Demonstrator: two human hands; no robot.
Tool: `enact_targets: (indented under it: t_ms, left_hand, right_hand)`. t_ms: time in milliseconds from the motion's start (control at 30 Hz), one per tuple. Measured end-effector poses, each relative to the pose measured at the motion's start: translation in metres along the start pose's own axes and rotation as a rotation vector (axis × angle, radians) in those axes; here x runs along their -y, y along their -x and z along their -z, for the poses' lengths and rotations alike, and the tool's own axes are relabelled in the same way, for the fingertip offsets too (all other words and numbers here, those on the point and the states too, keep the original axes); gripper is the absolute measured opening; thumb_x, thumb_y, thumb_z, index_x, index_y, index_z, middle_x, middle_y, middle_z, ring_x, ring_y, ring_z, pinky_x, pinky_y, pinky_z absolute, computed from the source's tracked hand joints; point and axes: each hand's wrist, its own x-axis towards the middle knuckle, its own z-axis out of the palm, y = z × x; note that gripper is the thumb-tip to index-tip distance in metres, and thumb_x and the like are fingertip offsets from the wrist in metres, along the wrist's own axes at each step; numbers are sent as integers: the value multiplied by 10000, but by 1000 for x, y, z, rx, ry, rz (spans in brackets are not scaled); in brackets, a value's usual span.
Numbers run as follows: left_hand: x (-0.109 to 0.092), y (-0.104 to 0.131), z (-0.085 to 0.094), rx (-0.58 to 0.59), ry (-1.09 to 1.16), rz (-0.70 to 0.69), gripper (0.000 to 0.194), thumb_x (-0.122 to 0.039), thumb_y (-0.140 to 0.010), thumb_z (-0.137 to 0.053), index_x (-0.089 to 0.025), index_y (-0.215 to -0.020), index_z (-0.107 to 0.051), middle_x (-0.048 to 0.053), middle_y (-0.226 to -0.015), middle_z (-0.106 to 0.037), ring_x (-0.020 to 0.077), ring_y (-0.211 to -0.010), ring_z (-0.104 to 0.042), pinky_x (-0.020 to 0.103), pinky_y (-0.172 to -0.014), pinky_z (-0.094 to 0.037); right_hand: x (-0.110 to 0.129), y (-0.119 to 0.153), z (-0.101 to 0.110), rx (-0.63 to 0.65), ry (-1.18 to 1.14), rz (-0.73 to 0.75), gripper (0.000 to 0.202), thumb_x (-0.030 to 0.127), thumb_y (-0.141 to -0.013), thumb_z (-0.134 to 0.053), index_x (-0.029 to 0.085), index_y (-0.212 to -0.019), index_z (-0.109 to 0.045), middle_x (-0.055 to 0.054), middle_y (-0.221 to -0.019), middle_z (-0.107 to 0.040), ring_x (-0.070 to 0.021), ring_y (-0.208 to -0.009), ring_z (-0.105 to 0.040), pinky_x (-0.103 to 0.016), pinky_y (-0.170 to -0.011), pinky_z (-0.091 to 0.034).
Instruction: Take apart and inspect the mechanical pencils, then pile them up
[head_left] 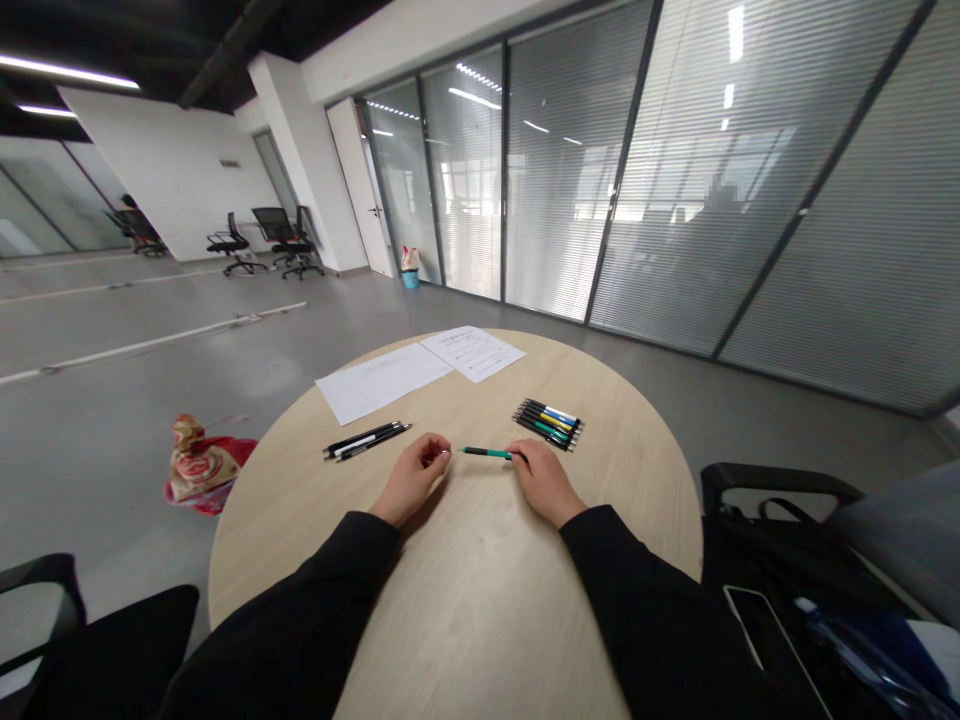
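My right hand (545, 480) is closed on the rear end of a green pen with a black grip (487, 453). The pen lies level above the table, its point facing left. A short gap separates that point from my left hand (417, 477), whose thumb and fingers are pinched together. Something small and shiny shows at those fingertips, too small to name. Left of my left hand lie several black and white pens (367, 440), side by side. Beyond my right hand is a neat row of several pens (549, 424) in black, white, blue, yellow and green.
Two printed paper sheets (384, 381) lie toward the far side of the round wooden table (465, 600). On the right, a chair (780, 475) holds a dark bag and a phone (757, 625). Another chair (112, 640) stands at left, and a red and beige bag (202, 470) rests on the floor.
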Motion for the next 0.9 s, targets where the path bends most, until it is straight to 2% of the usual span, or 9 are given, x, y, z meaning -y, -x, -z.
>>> enact_targets:
  t_ms: [200, 600, 900]
  left_hand:
    - [-2, 1, -1, 38, 34, -5, 212, -359, -827, -642, -161, -895, -610, 1, -738, -595, 143, -654, -520, 257, -614, -405]
    - [-4, 4, -1, 125, -66, -32, 216, -372, -858, -636, -161, -904, -624, 8, -747, -610, 148, -661, -525, 257, -612, -398]
    - [-7, 4, -1, 139, -61, -22, 235, -395, -852, -642, -163, -889, -628, 14, -757, -624, 155, -676, -539, 258, -618, -402]
  right_hand:
    - [2, 0, 1, 6, -6, 21, 189, 101, -931, -511, 172, -958, -683, -86, -963, -687, -230, -946, -588, -365, -885, -448]
    - [4, 0, 0, 22, -13, 40, 189, 80, -926, -526, 176, -956, -687, -80, -957, -691, -223, -946, -590, -354, -885, -443]
    - [3, 0, 0, 35, -13, 61, 198, 69, -912, -536, 180, -961, -693, -77, -955, -694, -222, -941, -591, -362, -887, -449]
